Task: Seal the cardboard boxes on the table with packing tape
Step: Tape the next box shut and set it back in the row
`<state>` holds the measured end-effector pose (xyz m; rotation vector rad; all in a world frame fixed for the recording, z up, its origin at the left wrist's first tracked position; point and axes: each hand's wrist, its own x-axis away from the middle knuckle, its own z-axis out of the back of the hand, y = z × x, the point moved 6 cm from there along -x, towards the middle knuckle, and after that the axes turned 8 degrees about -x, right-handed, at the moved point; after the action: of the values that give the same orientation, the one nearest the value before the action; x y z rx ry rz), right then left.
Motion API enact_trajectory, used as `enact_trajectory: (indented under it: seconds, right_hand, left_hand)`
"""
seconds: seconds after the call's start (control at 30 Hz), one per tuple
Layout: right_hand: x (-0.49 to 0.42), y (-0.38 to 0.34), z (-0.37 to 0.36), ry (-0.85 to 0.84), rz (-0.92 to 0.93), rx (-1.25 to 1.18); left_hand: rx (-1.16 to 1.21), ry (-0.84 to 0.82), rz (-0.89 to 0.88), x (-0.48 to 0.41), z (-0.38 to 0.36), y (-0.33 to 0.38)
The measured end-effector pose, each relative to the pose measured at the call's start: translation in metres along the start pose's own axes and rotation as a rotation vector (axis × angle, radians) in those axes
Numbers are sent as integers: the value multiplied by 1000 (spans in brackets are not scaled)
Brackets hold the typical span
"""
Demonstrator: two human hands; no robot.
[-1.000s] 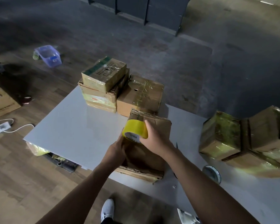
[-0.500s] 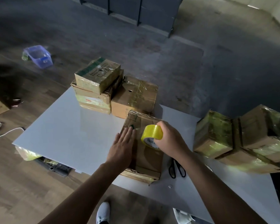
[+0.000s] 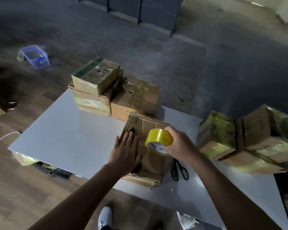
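A flat cardboard box [image 3: 150,130] lies on the white table [image 3: 73,138] right in front of me. My left hand [image 3: 125,151] presses flat on the box's left side, fingers straight. My right hand [image 3: 179,143] grips a roll of yellow packing tape [image 3: 159,141] just above the box's right side. Taped boxes stand behind: a stack of two [image 3: 95,87] and a single one [image 3: 136,98]. More taped boxes [image 3: 246,140] are piled at the right.
Black scissors [image 3: 179,170] lie on the table right of the box, under my right forearm. A blue plastic tub [image 3: 34,58] sits on the floor at far left. A white cable [image 3: 5,136] runs on the floor. My shoe [image 3: 105,216] shows below the table edge.
My left hand left the roll and laid itself flat on the box. My right hand carried the tape roll to the right, uncovering the scissors.
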<state>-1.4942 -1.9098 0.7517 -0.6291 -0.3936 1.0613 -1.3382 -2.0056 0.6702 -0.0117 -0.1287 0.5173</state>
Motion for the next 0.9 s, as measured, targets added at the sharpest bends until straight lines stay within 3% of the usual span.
enact_trajectory:
  seconds: [0.07, 0.2, 0.3, 0.4, 0.67, 0.77, 0.9]
  right_hand:
    - [3, -2, -3, 12, 20, -4]
    - [4, 1, -10, 72, 17, -70]
    - [12, 15, -21, 50, -85, -138]
    - [16, 15, -20, 77, -67, -173]
    - [37, 44, 41, 96, -116, -6]
    - [53, 65, 38, -12, -160, 152]
    - [56, 74, 12, -16, -164, 186]
  left_hand:
    - [-32, -10, 6, -7, 6, 13]
    - [130, 3, -16, -9, 4, 31]
    - [99, -28, -20, -8, -3, 30]
    - [83, -47, -17, -9, -3, 30]
    - [68, -36, -25, -7, -1, 32]
    - [22, -60, -52, -8, -2, 33]
    - [-4, -140, -38, -10, -1, 36]
